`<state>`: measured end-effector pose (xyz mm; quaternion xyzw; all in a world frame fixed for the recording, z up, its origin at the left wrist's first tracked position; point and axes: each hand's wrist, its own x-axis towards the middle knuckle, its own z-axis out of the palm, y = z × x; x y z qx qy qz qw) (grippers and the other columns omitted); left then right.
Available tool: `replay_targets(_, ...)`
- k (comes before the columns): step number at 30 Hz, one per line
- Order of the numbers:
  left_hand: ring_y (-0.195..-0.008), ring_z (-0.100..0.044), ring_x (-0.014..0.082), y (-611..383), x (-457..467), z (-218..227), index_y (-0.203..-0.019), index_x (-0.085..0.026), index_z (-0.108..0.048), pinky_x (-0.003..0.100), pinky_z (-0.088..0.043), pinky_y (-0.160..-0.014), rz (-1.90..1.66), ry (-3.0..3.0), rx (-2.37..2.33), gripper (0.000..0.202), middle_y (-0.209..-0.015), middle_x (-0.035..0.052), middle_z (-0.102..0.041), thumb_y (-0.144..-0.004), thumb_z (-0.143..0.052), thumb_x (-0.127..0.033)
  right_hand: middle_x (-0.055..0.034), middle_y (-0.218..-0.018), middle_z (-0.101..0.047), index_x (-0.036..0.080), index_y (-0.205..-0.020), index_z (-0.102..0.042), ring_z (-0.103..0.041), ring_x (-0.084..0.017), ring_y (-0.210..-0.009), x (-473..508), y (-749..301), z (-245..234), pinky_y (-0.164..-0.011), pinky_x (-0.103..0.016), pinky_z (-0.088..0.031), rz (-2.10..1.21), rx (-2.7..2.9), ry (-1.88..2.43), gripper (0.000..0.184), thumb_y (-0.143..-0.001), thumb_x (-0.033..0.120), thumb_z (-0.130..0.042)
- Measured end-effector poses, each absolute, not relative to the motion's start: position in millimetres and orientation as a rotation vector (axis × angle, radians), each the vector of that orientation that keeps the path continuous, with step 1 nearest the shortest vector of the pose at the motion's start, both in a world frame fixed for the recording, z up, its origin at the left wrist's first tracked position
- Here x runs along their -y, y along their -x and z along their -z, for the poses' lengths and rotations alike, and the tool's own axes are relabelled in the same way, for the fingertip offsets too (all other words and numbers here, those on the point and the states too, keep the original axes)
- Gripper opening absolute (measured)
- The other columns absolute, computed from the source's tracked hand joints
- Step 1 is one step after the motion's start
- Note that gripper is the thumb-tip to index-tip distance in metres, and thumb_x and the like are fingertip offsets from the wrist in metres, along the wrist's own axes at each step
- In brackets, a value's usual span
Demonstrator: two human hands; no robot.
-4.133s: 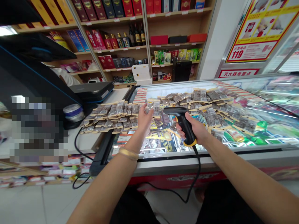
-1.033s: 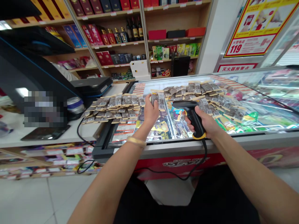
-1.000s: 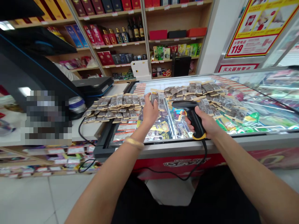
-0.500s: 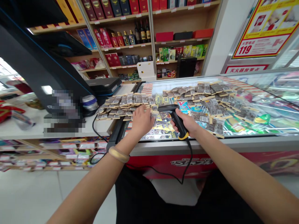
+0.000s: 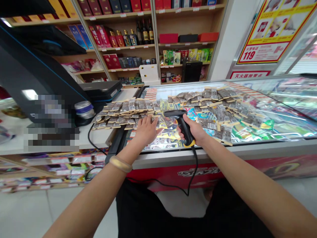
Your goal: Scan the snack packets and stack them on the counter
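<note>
A black barcode scanner (image 5: 185, 129) with yellow trim is gripped by its handle in my right hand (image 5: 197, 133). Its head points left, above the glass top, and its cable hangs down in front. My left hand (image 5: 146, 133) lies palm down with the thumb apart, its fingertips at the near right edge of a pile of small clear packets (image 5: 123, 107) with dark contents and tan edges. Whether those fingertips touch a packet I cannot tell. On the right, beyond the scanner, spreads a second heap of similar packets (image 5: 210, 95).
Both heaps rest on a glass-topped freezer (image 5: 247, 147) with colourful bags inside. To the left, a dark checkout terminal (image 5: 49, 76) and a round container (image 5: 84, 110) stand on a white counter (image 5: 12, 145). Shelves of boxes and bottles (image 5: 145, 33) line the back.
The view has swung a little to the right. My left hand has drawn slightly back toward me from the left pile, thumb spread wider. My right hand still holds the scanner.
</note>
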<state>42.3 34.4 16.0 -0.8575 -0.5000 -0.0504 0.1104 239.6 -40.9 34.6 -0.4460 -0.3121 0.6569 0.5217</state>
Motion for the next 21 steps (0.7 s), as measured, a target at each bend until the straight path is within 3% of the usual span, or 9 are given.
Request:
replay_targets(9,-0.141,-0.045,0.041,-49.9,-28.6,-28.8,-0.148,-0.018,-0.054,0.06,-0.037,-0.113,0.595,2.537,1.365,0.061,-0.15,0.0237,-0.051,-0.098,-0.049,-0.053,0.0036,-0.057,-0.055,0.017,-0.099,-0.064,-0.047,-0.009,-0.04,47.3,-252.7,-32.4,-0.037,-0.02,-0.041,-1.565,0.741,0.911,0.053,-0.092,0.069,-0.055)
replay_targets(16,-0.126,-0.06,0.0298,-117.5,-18.8,-32.9,-0.134,-0.018,-0.062,0.048,-0.048,-0.109,0.905,2.891,1.057,0.045,-0.132,0.0159,-0.065,-0.095,-0.058,-0.041,0.003,-0.062,-0.055,0.018,-0.101,-0.063,-0.047,-0.009,-0.045,88.9,-317.1,-35.9,-0.04,-0.02,-0.04,-1.373,0.765,0.823,0.054,-0.088,0.07,-0.06)
replay_targets(21,-0.129,-0.062,0.0283,-181.3,-11.6,-25.2,-0.13,-0.016,-0.064,0.044,-0.048,-0.111,0.823,3.099,1.019,0.041,-0.134,0.0158,-0.066,-0.092,-0.065,-0.032,0.0028,-0.062,-0.054,0.019,-0.098,-0.062,-0.046,-0.01,-0.045,110.9,-367.7,-31.6,-0.042,-0.022,-0.039,-1.221,0.753,0.903,0.052,-0.087,0.07,-0.062)
